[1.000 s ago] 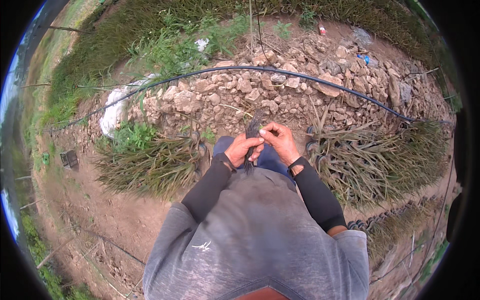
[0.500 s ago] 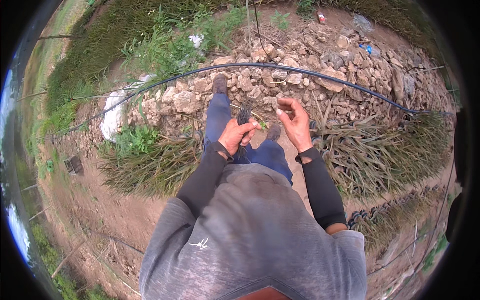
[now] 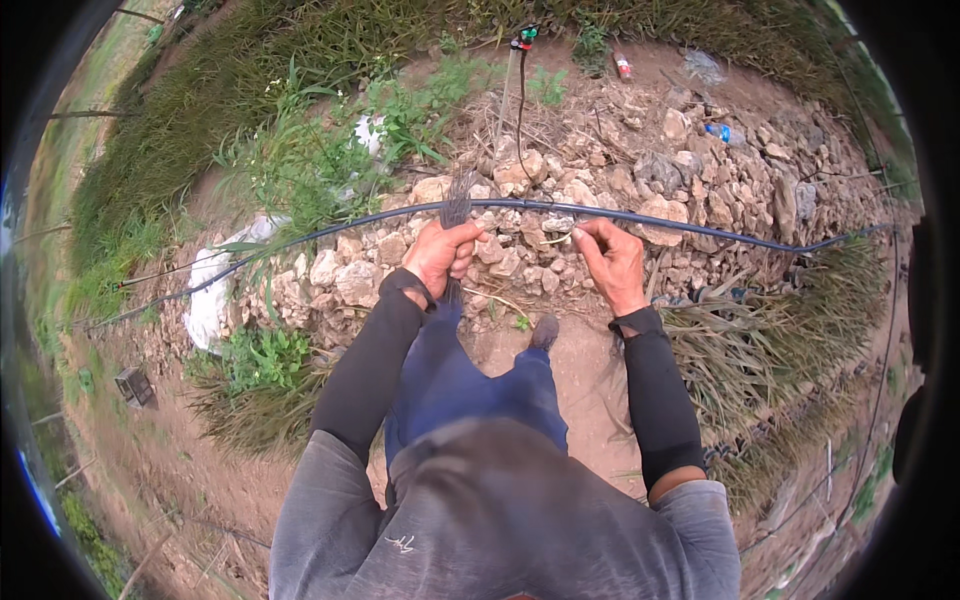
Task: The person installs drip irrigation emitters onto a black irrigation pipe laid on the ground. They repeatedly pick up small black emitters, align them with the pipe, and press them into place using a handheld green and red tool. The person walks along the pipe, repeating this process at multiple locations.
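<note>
My left hand (image 3: 443,255) is closed around a bundle of thin dark strands (image 3: 458,203), which stands up above my fist and shows below it, over my blue-trousered legs. My right hand (image 3: 606,258), apart from it to the right, has thumb and forefinger pinched on what looks like a short, thin pale stalk (image 3: 555,240), just below the black hose (image 3: 640,217). Another pale stem (image 3: 495,299) with a small green leaf lies or hangs below, between my hands; which, I cannot tell.
A bank of loose rocks (image 3: 725,195) runs beyond the hose, with a sprinkler (image 3: 523,40) on a stake, a white sack (image 3: 207,300), weeds (image 3: 262,355) and a blue plastic piece (image 3: 718,131). Long-leaved plants (image 3: 760,330) stand in rows at right and lower left.
My hands have moved apart and up toward the hose, the left carrying the bundle. My right fingers left the bundle, spread, and now pinch again. My body has shifted toward the rocks.
</note>
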The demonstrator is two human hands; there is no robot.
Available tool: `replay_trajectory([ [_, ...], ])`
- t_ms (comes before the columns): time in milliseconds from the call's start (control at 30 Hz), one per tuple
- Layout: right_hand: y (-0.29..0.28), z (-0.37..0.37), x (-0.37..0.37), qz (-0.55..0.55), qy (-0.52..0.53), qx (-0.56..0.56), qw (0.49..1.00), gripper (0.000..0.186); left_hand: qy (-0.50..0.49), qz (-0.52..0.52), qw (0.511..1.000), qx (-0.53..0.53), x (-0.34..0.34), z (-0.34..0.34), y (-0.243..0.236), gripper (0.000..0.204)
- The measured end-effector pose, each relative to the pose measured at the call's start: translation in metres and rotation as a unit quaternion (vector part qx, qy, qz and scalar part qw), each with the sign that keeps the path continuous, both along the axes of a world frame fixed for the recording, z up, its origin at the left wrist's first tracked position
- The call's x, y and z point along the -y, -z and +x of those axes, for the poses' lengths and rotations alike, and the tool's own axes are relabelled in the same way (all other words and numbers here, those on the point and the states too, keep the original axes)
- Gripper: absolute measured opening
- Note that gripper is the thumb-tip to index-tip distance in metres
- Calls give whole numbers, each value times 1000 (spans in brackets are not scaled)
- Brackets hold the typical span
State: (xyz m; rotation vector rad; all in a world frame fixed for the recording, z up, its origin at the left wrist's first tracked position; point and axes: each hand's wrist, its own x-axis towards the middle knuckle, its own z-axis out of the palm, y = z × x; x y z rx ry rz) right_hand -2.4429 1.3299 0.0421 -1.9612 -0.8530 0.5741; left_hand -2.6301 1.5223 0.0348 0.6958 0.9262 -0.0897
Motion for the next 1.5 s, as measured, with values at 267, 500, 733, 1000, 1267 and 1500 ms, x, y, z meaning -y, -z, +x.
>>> replay_trajectory([
  [267,77,105,-161,36,190,122,974,27,-39,251,967,24,-141,117,42,19],
  [500,84,100,-219,31,132,42,990,25,90,656,748,45,-211,199,71,28],
  [733,86,95,-234,50,83,42,994,22,270,718,640,40,-236,213,73,27],
  [1000,101,75,-240,65,142,-89,984,15,220,413,882,44,-216,183,57,16],
  [1267,118,69,-237,125,135,-177,967,20,63,167,984,31,-187,173,82,15],
  [1500,122,62,-235,141,149,-173,963,24,15,81,995,53,-171,177,92,14],
])
